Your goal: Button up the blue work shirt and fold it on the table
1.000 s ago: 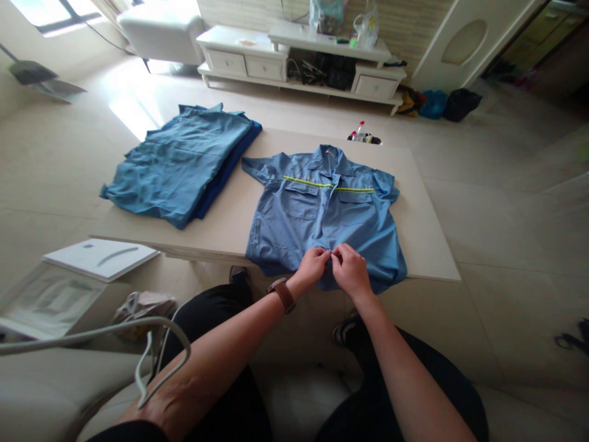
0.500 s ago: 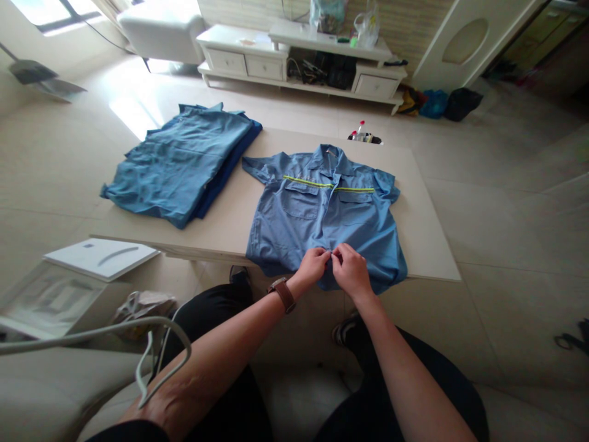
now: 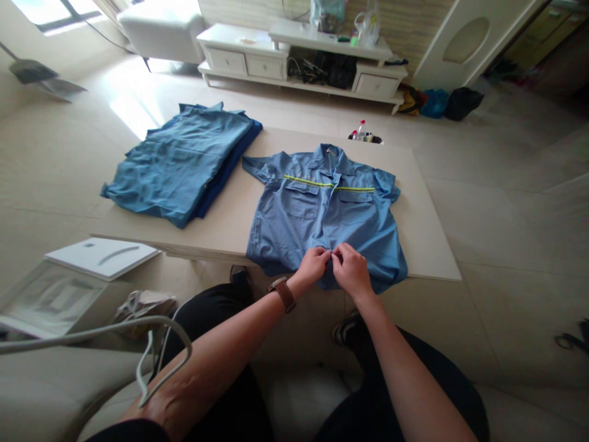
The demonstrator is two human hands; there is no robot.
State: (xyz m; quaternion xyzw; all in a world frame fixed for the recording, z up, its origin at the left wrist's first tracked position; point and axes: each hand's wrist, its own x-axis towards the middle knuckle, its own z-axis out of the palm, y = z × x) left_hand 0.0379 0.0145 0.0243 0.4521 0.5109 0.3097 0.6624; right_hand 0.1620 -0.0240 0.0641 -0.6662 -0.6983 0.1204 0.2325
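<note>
A blue work shirt [image 3: 294, 212] with a yellow-green chest stripe lies front up on the table, its collar toward the far side and its hem hanging over the near edge. My left hand [image 3: 315, 264], with a brown-strapped watch at the wrist, pinches the front placket low down near the hem. Right beside it, my right hand [image 3: 351, 268] pinches the same placket, fingertips almost touching the left ones. Whatever small part sits between the fingertips is hidden. The shirt's upper front shows two flapped chest pockets.
Left of the shirt, a stack of blue garments [image 3: 179, 162] lies on the pale table [image 3: 426, 227]. A white box [image 3: 101, 258] stands off the table's near left side. A grey cable [image 3: 165, 322] curves by my left forearm. Bottles with red caps [image 3: 361, 130] show behind the far edge.
</note>
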